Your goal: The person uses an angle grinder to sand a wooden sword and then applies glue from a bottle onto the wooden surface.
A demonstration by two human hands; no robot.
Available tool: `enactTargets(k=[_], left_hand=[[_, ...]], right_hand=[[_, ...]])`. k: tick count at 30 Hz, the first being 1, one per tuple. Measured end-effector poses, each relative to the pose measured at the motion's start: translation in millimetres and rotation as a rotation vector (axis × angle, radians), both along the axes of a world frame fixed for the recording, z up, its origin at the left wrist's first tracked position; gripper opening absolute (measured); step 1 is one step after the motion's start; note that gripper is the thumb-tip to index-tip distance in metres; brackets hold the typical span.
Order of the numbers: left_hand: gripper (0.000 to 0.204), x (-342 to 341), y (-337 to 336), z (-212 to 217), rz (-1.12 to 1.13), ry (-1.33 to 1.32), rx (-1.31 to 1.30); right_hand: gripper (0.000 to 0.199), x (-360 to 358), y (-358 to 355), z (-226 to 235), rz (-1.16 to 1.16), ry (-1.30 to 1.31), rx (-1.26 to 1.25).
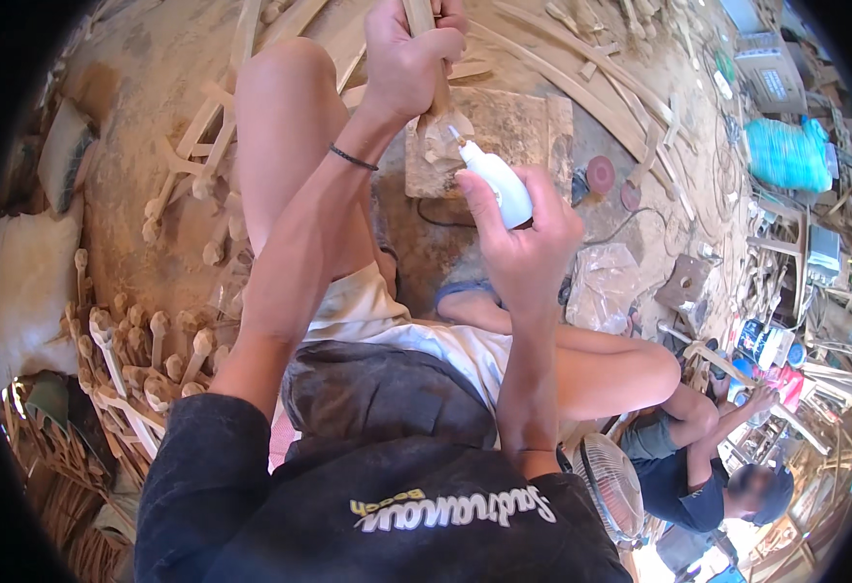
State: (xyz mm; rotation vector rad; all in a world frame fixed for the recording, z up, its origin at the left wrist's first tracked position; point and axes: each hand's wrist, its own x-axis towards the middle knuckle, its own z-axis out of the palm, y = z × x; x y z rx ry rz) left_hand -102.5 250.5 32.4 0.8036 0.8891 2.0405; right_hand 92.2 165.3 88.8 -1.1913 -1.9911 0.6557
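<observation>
My left hand (411, 58) is wrapped round the shaft of a carved wooden leg (441, 134) near the top of the view. The leg's knobbed lower end is over a worn wooden block (538, 121) on the floor. Between the thumb and fingers of my right hand (535, 222) is a small white squeeze bottle (500, 187), tilted with its narrow nozzle pointing up and left. That tip is right at the leg's carved end; whether they touch, I cannot tell.
Several carved wooden legs (158, 360) are piled at my left. Round abrasive discs (600, 176), a cable and a clear plastic bag (603, 282) lie on the right. A fan (612, 481) and a seated co-worker (683, 476) holding wood are at lower right. Long curved wooden strips (581, 92) cross the far floor.
</observation>
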Motion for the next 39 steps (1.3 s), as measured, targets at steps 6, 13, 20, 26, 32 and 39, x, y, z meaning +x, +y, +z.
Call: enactTargets(k=[6, 13, 20, 26, 32, 39], left_hand=[[0.031, -4, 2, 1, -0.054, -0.022, 0.013], [0.031, -5, 5, -4, -0.001, 0.028, 0.019], [0.030, -1, 6, -3, -0.013, -0.002, 0.012], [0.029, -3, 9, -3, -0.029, -0.009, 0.051], [0.028, -3, 12, -9, -0.030, -0.019, 0.042], [0.028, -3, 8, 2, -0.065, -0.109, 0.037]], right_hand=[[0.034, -2, 2, 3, 0.006, 0.013, -0.002], [0.035, -4, 3, -1, 0.005, 0.038, 0.010], [0.026, 3, -3, 2, 0.014, 0.070, -0.071], [0.032, 8, -5, 3, 0.013, 0.060, -0.091], [0.031, 14, -7, 4, 0.021, 0.038, -0.091], [0.031, 18, -11, -1, 0.023, 0.060, -0.078]])
